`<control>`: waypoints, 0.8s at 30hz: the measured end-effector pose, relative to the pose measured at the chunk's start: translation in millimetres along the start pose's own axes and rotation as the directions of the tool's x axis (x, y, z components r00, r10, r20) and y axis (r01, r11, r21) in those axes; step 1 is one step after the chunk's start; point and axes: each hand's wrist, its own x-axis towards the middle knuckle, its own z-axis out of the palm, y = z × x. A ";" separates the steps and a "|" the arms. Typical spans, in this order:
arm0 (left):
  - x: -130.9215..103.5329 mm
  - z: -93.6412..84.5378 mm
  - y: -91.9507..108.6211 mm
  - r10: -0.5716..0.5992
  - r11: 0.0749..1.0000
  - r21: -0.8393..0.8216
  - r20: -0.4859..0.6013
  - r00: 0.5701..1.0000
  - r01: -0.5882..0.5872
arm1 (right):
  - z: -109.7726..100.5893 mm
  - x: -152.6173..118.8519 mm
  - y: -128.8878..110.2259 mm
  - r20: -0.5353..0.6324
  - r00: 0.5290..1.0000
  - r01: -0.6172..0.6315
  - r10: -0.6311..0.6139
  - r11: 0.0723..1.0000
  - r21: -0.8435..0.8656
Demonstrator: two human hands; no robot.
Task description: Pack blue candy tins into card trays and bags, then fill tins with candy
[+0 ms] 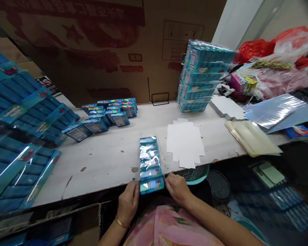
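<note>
The row of blue boxes (149, 164) lies inside clear film (161, 165) at the front edge of the table (100, 164), between the left hand (127, 201) and the right hand (179, 188). The fingers (136, 191) of both are curled together, but I cannot tell if they pinch the film. One wrapped stack (204, 78) already stands behind; the loose boxes (96, 125) remain unwrapped, and the white card blank (185, 141) lies unfolded

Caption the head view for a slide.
Left hand and right hand flank a row of small blue boxes in clear film at the worktable edge, beside a flat white carton blank.
</note>
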 end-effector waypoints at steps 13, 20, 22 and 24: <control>-2.0 28.7 -14.7 -0.400 0.907 -0.094 0.103 0.911 0.409 | 23.9 6.1 -35.5 0.150 0.969 0.142 -0.196 0.940 0.310; -1.2 27.7 -14.8 -0.407 0.902 -0.108 0.104 0.908 0.417 | 28.5 22.3 -36.7 0.155 0.974 0.133 -0.163 0.974 0.185; -0.1 26.9 -13.1 -0.406 0.904 -0.104 0.100 0.908 0.415 | 28.8 23.9 -38.3 0.159 0.978 0.103 -0.133 0.977 0.187; 0.7 26.9 -10.6 -0.407 0.903 -0.108 0.092 0.909 0.415 | 23.4 21.6 -39.9 0.170 0.978 0.082 -0.121 0.973 0.217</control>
